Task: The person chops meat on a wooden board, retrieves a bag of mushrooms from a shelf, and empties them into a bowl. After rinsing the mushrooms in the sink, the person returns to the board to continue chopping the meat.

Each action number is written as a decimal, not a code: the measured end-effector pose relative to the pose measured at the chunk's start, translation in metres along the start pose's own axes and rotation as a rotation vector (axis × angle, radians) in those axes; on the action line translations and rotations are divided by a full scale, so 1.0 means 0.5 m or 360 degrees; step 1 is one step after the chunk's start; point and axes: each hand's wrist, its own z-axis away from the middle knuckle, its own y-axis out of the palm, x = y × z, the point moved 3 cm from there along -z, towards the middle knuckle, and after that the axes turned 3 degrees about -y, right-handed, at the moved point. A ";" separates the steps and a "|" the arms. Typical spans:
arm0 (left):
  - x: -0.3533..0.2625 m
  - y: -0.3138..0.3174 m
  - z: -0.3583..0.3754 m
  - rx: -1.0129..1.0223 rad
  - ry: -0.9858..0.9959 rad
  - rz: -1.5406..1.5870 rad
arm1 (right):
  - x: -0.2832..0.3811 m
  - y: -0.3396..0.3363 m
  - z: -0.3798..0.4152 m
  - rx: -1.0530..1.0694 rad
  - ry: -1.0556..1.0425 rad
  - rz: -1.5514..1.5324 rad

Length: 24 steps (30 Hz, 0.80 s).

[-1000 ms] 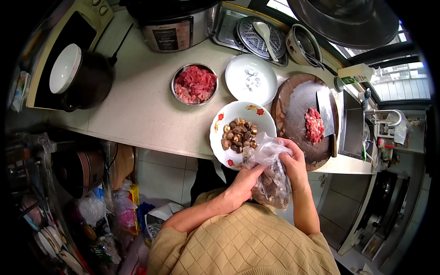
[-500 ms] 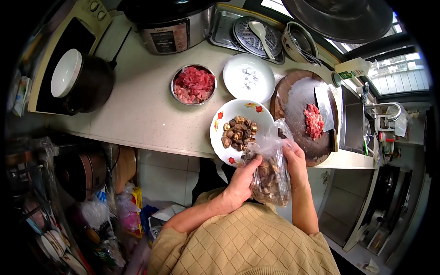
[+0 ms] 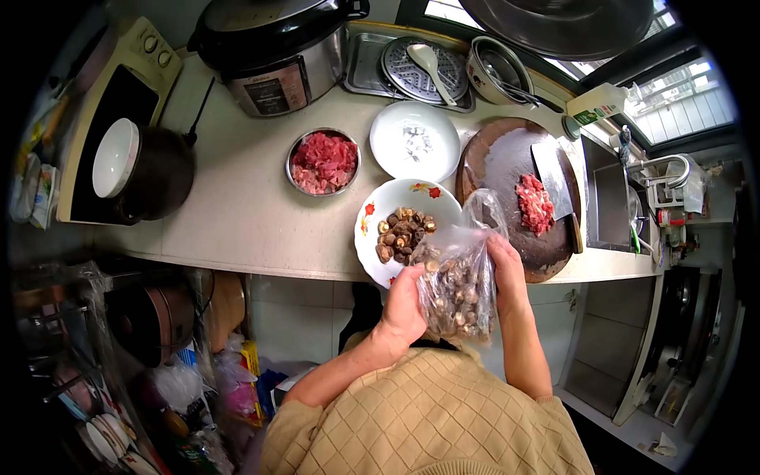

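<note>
Between my hands is a clear plastic bag (image 3: 459,297) of dried mushrooms, held in front of the counter edge. My left hand (image 3: 404,305) grips its left side, thumb on top. On the right side, my right hand (image 3: 507,265) is closed on the film near the bag's upper part, which stands up loosely. Just beyond, a white flower-patterned bowl (image 3: 370,210) holds dried mushrooms (image 3: 402,229); the bag hides its lower right part. To the right, a round wooden cutting board (image 3: 491,166) carries chopped raw meat (image 3: 535,204) and a cleaver (image 3: 552,180).
A metal bowl (image 3: 290,170) of raw meat (image 3: 324,161) and a white plate (image 3: 396,142) stand behind the flowered bowl. Farther back are a pressure cooker (image 3: 277,67), a steamer rack with a white spoon (image 3: 431,71), and a pot (image 3: 499,71). The sink (image 3: 608,198) lies right.
The bag has tilted and flattened so more of the mushrooms inside show, and its top stands higher. My left hand has shifted slightly left. The whole view has turned a little.
</note>
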 end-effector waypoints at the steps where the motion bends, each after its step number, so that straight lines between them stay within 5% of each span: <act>1: 0.005 -0.018 -0.009 -0.0021 -0.0073 0.0008 | 0.001 -0.001 0.001 0.0001 -0.0006 0.0000; 12: 0.008 -0.033 -0.012 -0.0683 0.0401 -0.0566 | -0.011 0.050 0.029 0.0313 -0.0077 0.0256; 24: -0.012 -0.008 -0.010 -0.0178 0.0104 -0.0050 | -0.033 0.012 0.009 0.0168 0.0242 -0.0028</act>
